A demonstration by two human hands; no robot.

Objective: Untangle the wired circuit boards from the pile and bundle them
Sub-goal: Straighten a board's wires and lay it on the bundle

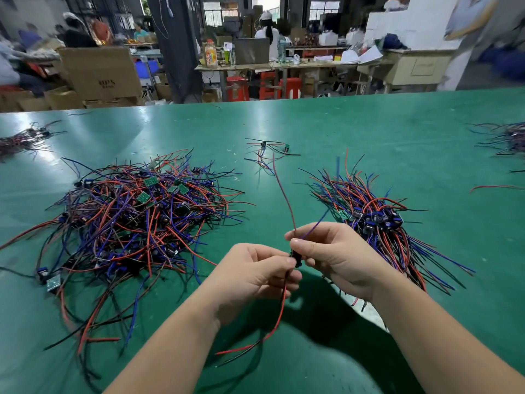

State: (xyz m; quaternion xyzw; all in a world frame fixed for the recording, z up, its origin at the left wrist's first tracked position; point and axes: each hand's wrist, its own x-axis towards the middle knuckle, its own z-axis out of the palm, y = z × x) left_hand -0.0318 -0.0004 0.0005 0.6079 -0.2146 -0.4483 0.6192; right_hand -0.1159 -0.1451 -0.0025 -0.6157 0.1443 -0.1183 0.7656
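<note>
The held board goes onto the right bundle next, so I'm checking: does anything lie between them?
Nothing visible does. The board, pinched by the left hand and right hand, hangs just left of the bundle; only the right hand itself lies between.

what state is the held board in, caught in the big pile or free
Free. The left hand and right hand pinch the wired board; its wires run clear of the tangled pile.

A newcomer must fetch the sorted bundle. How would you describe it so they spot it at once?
On the green table, look just beyond the right hand. The bundle lies there, boards clustered together and wires fanning both ways, unlike the tangled pile on the left.
</note>
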